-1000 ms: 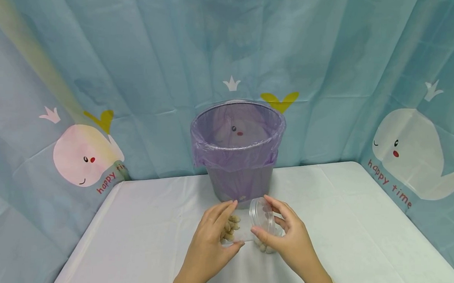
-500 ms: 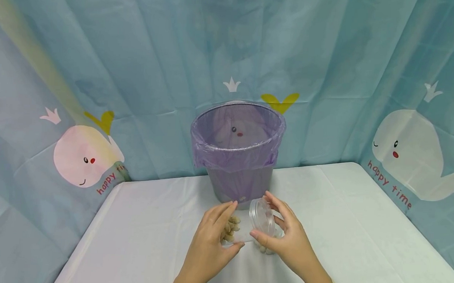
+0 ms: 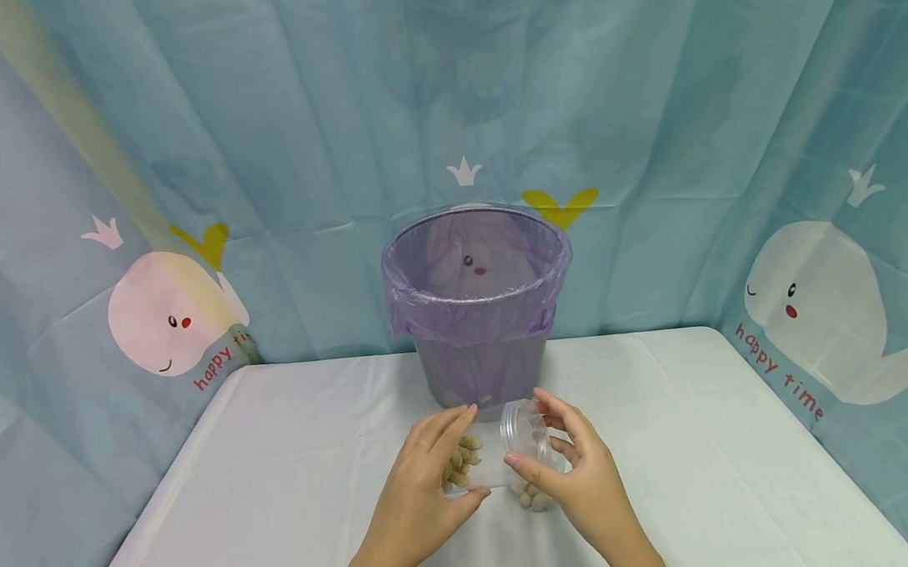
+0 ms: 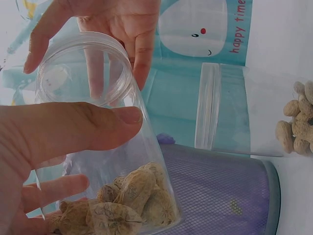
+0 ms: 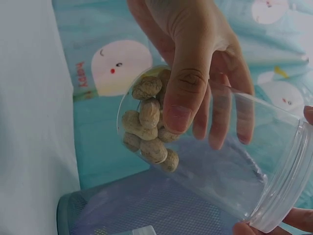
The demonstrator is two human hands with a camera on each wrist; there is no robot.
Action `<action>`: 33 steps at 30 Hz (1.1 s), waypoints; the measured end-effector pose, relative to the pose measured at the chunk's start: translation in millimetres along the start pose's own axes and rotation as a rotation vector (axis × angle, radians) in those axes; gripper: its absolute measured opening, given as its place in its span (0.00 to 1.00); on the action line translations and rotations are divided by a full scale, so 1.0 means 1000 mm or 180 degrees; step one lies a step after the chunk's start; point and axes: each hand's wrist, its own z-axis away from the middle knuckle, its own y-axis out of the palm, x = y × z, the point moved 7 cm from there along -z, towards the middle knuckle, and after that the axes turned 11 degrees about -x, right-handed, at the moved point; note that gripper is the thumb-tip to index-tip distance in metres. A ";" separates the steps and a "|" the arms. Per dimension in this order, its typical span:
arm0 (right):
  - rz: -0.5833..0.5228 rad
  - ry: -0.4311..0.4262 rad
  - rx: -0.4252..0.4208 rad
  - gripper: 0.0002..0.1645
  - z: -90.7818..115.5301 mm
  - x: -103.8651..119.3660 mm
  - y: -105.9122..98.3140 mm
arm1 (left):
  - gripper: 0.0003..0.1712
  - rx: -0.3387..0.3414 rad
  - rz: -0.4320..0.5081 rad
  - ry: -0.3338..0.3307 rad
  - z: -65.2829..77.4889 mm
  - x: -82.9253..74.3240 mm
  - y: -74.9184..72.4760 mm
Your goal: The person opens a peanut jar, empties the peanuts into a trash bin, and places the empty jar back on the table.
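The left hand [image 3: 419,482] grips a clear jar [image 3: 490,467], tipped on its side, with peanuts [image 3: 463,461] at its bottom. The right hand [image 3: 586,472] holds its ridged end (whether a lid is on, I can't tell). Just beside, a second jar [image 4: 237,107] of peanuts stands on the white table [image 3: 282,478]. Behind is a mesh bin [image 3: 481,372], then a whale-print curtain [image 3: 316,145].

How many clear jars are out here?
2. One jar is tilted in the left hand; the other jar stands upright on the white table, partly hidden by the right hand in the head view. I see no others.
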 end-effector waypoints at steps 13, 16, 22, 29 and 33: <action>-0.0138 -0.0215 0.0020 0.38 0.001 0.003 0.000 | 0.64 -0.0035 -0.0001 0.0033 -0.001 -0.001 -0.001; -0.0168 -0.0316 0.0021 0.38 0.001 0.004 0.000 | 0.64 -0.0043 0.0004 0.0044 -0.001 -0.001 -0.001; -0.0223 -0.0465 0.0063 0.39 0.001 0.007 0.000 | 0.64 -0.0042 0.0010 0.0055 -0.001 -0.001 -0.001; -0.0165 -0.0350 0.0055 0.44 0.000 0.006 0.000 | 0.64 -0.0010 -0.0001 0.0005 -0.001 0.001 0.000; -0.0094 -0.0240 0.0006 0.44 0.000 0.005 -0.001 | 0.64 0.0001 0.0000 -0.0010 0.000 0.001 0.000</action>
